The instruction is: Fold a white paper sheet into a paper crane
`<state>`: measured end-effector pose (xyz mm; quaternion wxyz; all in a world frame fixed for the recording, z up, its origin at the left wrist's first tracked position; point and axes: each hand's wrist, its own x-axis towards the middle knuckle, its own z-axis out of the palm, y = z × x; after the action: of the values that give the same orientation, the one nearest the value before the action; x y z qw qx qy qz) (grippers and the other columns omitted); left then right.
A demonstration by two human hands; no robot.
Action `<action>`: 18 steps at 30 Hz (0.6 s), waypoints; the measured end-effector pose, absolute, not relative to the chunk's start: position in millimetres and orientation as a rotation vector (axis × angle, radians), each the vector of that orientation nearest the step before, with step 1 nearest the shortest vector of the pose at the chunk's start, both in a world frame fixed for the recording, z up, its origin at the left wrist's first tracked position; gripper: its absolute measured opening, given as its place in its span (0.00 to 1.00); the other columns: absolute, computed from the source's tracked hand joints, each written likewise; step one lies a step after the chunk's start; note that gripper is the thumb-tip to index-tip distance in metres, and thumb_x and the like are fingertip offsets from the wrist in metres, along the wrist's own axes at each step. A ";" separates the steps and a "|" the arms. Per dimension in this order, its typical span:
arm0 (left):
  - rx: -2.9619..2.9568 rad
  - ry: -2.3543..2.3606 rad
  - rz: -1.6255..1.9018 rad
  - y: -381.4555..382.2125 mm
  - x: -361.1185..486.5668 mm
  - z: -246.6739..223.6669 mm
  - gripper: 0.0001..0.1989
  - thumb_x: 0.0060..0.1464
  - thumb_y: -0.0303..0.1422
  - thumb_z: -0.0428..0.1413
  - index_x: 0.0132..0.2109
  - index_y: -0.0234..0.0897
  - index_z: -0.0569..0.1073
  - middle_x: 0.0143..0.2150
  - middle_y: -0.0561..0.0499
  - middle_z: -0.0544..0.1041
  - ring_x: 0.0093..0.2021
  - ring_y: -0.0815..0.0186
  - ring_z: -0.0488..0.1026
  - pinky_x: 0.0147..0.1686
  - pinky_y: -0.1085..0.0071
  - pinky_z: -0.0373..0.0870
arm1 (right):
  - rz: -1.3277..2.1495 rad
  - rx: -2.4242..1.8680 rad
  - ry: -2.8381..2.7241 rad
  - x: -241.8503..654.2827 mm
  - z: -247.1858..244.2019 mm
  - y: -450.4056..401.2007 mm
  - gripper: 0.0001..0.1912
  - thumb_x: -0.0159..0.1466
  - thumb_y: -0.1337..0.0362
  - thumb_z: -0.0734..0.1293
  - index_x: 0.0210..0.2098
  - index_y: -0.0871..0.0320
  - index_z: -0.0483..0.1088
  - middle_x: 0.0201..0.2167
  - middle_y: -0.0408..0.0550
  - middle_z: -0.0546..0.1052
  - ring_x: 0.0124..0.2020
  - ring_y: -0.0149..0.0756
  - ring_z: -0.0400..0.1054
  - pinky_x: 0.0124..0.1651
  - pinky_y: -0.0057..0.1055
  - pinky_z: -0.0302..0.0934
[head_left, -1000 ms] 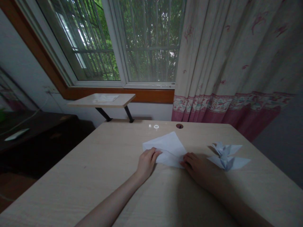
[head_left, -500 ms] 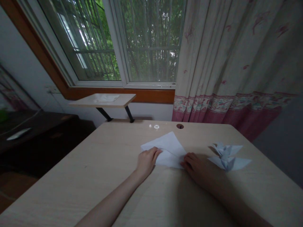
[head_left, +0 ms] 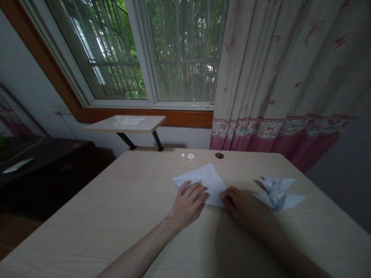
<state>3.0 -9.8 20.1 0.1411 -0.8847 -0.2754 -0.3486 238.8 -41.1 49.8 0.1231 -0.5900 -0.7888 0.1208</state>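
A folded sheet of white paper (head_left: 213, 175) lies on the light wooden table (head_left: 130, 185) in the middle of the view. Over its left part rests my left hand (head_left: 189, 202), palm down, its fingers somewhat spread and lying on the paper. My right hand (head_left: 237, 204) is closed at the paper's right corner, fingertips pinching the edge. The left lower part of the paper is hidden beneath my left hand. To the right of my right hand stands a folded paper figure (head_left: 276, 195) with pointed, wing-like parts.
A small raised shelf (head_left: 153, 122) on black legs stands at the table's back left, with crumpled white paper (head_left: 130, 121) on it. A round hole (head_left: 219, 155) is near the back edge. A curtain (head_left: 261, 131) hangs behind, right of the window.
My left hand has gone from a pinch at the paper's left side to spread fingers further right over it. My right hand keeps its place at the right corner.
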 end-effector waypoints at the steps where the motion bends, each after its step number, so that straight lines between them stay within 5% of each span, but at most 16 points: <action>1: -2.571 -0.776 -0.972 -11.4 4.9 19.1 0.11 0.62 0.30 0.50 0.49 0.41 0.73 0.53 0.49 0.75 0.56 0.60 0.67 0.62 0.56 0.47 | 0.340 -1.713 -2.302 238.3 50.0 -41.3 0.11 0.68 0.63 0.56 0.37 0.56 0.69 0.40 0.50 0.74 0.40 0.39 0.70 0.44 0.33 0.60; 6: -2.666 -0.778 -0.834 -11.1 9.5 13.4 0.10 0.63 0.32 0.51 0.49 0.43 0.74 0.57 0.50 0.73 0.58 0.61 0.65 0.64 0.54 0.41 | 0.263 -1.636 -2.265 240.1 34.3 -38.8 0.10 0.66 0.66 0.57 0.40 0.58 0.69 0.42 0.53 0.74 0.44 0.40 0.70 0.48 0.36 0.63; 11: -2.747 -0.839 -0.800 -7.2 8.3 14.1 0.10 0.65 0.35 0.50 0.48 0.45 0.74 0.52 0.51 0.76 0.54 0.62 0.68 0.64 0.51 0.37 | 0.228 -1.499 -2.298 247.9 9.7 -34.8 0.20 0.67 0.69 0.53 0.54 0.57 0.67 0.55 0.54 0.71 0.56 0.40 0.65 0.59 0.42 0.58; 18: -2.743 -0.886 -0.839 -6.4 8.1 13.0 0.10 0.64 0.36 0.51 0.46 0.43 0.77 0.51 0.50 0.76 0.53 0.60 0.70 0.64 0.49 0.41 | 0.271 -1.467 -2.392 250.0 10.2 -37.1 0.22 0.67 0.67 0.53 0.57 0.55 0.67 0.60 0.49 0.68 0.61 0.37 0.60 0.63 0.43 0.54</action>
<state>8.1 -6.4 13.0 0.0699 -0.9114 -0.2945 -0.2787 250.0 -37.1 10.2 0.1606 -0.5138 -0.8374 0.0950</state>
